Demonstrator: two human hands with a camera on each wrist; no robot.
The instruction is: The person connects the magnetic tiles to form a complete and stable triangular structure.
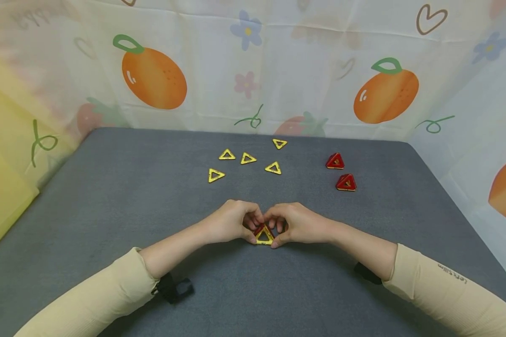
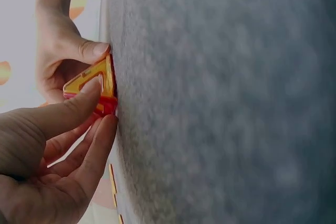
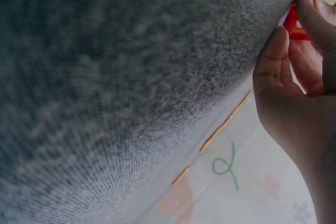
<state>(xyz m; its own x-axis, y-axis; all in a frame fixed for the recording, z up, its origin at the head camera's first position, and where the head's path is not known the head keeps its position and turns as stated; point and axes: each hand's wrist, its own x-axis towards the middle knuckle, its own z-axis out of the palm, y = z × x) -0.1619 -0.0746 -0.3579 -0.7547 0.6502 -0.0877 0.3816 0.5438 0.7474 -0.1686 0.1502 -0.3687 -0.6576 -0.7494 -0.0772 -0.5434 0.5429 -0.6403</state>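
Observation:
Between both hands, low on the grey table, stands a small pyramid of triangular magnetic tiles [image 1: 264,235], with a yellow face toward me and red sides. My left hand [image 1: 234,222] pinches its left side, thumb at the lower left corner. On the opposite side, my right hand [image 1: 298,223] grips it with curled fingers, the thumb by the lower right corner. In the left wrist view the left thumb lies over the yellow face of the pyramid [image 2: 107,77]. Only a red edge of the pyramid [image 3: 291,19] shows in the right wrist view; fingers hide the rest.
Several flat yellow triangle tiles [image 1: 273,168] lie scattered beyond the hands. Two red pyramids, one nearer [image 1: 346,182] and one farther [image 1: 335,161], stand to the right. A fruit-print curtain [image 1: 211,70] hangs behind the table [image 1: 109,196].

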